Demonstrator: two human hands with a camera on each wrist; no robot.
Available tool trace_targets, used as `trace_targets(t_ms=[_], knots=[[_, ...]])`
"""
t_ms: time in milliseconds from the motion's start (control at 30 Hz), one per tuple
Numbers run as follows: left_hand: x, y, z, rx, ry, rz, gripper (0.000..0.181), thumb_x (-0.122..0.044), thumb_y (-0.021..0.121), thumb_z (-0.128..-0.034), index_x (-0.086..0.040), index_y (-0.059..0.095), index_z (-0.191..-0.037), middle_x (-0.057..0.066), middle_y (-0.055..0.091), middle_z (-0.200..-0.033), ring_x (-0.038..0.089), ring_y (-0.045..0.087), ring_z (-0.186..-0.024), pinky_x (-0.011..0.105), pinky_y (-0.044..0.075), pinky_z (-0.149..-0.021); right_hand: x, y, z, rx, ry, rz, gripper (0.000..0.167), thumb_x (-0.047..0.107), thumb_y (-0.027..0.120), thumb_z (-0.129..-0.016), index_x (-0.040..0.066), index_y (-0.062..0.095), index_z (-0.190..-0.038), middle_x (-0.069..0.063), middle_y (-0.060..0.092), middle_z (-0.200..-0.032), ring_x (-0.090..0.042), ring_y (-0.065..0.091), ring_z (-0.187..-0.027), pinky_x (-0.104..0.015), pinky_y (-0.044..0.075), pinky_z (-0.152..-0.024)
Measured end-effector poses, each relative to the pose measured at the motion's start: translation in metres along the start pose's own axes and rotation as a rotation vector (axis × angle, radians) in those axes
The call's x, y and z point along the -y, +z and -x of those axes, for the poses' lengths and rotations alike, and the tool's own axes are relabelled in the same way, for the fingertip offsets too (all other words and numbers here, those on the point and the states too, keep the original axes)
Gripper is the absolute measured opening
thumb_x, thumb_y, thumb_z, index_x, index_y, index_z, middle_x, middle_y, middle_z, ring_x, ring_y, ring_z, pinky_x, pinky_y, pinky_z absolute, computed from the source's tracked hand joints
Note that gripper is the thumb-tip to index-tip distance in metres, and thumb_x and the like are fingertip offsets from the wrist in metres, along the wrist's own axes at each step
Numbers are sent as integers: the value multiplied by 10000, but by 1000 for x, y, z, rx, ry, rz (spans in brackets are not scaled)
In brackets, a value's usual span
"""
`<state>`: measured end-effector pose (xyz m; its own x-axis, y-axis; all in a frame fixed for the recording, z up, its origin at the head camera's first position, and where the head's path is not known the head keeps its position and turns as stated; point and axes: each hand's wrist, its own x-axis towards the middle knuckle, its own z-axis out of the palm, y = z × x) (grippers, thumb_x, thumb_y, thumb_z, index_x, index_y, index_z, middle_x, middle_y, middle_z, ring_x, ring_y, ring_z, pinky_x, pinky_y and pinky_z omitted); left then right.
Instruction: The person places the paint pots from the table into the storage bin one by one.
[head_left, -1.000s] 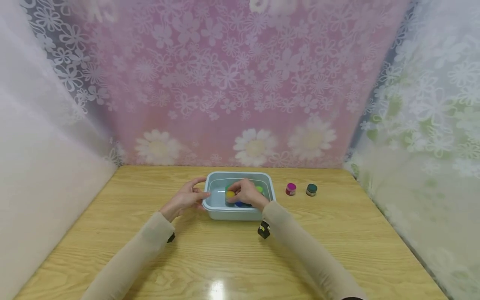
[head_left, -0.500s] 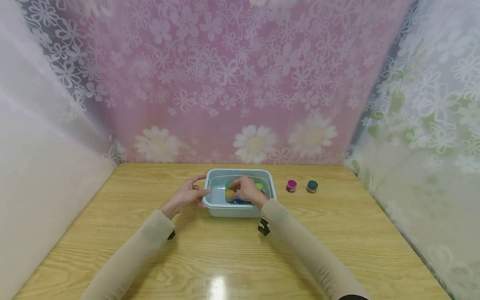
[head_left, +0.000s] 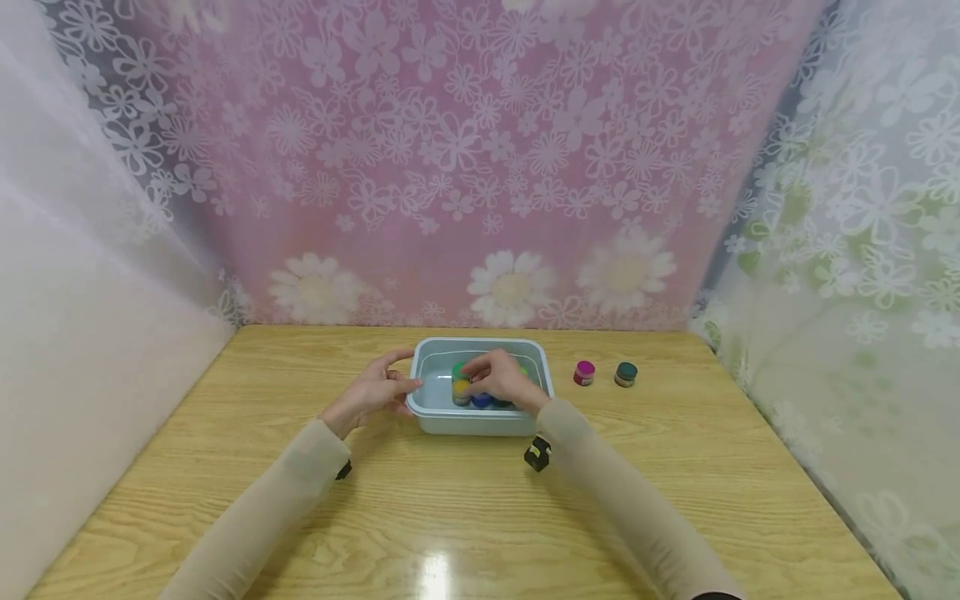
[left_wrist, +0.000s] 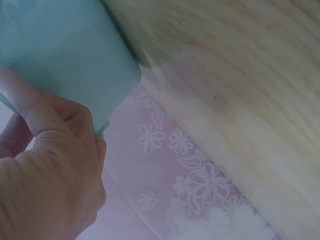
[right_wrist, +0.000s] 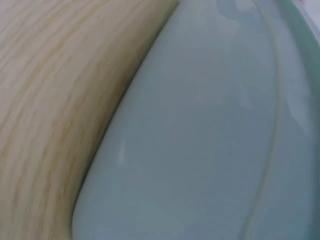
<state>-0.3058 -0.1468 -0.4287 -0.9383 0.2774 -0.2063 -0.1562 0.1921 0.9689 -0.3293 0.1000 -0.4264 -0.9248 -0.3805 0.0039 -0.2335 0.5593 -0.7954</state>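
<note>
A pale blue plastic tub (head_left: pixel 481 424) stands on the wooden table. My left hand (head_left: pixel 372 390) grips its left rim, thumb over the edge and fingers outside; the left wrist view also shows this hand (left_wrist: pixel 47 145) at the tub wall (left_wrist: pixel 95 65). Inside the tub, my right hand (head_left: pixel 504 382) hovers beside a small yellow-lidded jar (head_left: pixel 461 394), thumb and fingers spread just to its right. A green-lidded jar (head_left: pixel 459 371) sits behind that one, and a blue-lidded jar (head_left: pixel 482 401) to its right. Other jars are partly hidden under the right hand. Only the tub's outer wall (right_wrist: pixel 175 130) fills the right wrist view.
Right of the tub, a magenta-lidded jar (head_left: pixel 584 373) and a dark green-lidded jar (head_left: pixel 626 374) stand on the wooden table (head_left: pixel 420 500). A pink flowered curtain (head_left: pixel 450 183) hangs along the back edge, with pale cloth on both sides.
My right hand lowered the yellow-lidded jar onto the tub's floor, let go of it and drew slightly right. The left hand stayed on the rim.
</note>
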Motion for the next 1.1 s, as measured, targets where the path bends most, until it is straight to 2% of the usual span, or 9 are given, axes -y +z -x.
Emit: trace_targets(t_ms=[133,300,600,833,933,1100], knots=[[3,-1,-3,-7,-2,9,689,-74,641,-948,-158,294,-1537,138,579,-941,195,637,-690,482,625,-720,-5,-11,3,46,-30,-22,357,44,739,-861,10,681,-1212,-146,708,-1138,-240,675,-1011,-373,574,-906],[3,-1,-3,-15,-15,9,676,-71,639,-949,-176,310,-1529,116,565,-915,194,634,-690,492,622,-735,-13,-25,7,101,-59,-21,366,117,719,-897,51,666,-1252,-112,700,-1184,-225,663,-1078,-380,561,-951],[-3,0,3,-15,-23,1,676,-87,644,-949,-176,311,-1530,145,581,-952,209,633,-708,518,612,-768,-20,-44,15,109,-118,-100,416,182,695,-926,29,616,-1305,-149,643,-1291,-235,626,-1156,-357,558,-967],[-2,3,1,-16,-26,-4,667,-95,648,-948,-201,327,-1523,191,575,-1007,203,629,-699,509,615,-763,-25,-65,29,90,-43,-231,467,185,686,-933,20,569,-1354,-202,585,-1356,-265,600,-1206,-439,524,-1021],[0,2,0,-23,-25,-4,673,-98,656,-943,-202,328,-1522,154,570,-966,195,628,-688,504,617,-754,-29,-73,32,74,-27,-264,488,183,684,-934,0,548,-1365,-219,564,-1374,-287,587,-1222,-478,496,-1049],[2,0,-1,-31,-22,-6,672,-97,653,-945,-206,327,-1523,103,557,-927,192,630,-688,513,613,-767,-41,-85,33,41,-20,-307,503,169,681,-935,-8,527,-1380,-248,532,-1396,-334,561,-1250,-452,484,-1069]])
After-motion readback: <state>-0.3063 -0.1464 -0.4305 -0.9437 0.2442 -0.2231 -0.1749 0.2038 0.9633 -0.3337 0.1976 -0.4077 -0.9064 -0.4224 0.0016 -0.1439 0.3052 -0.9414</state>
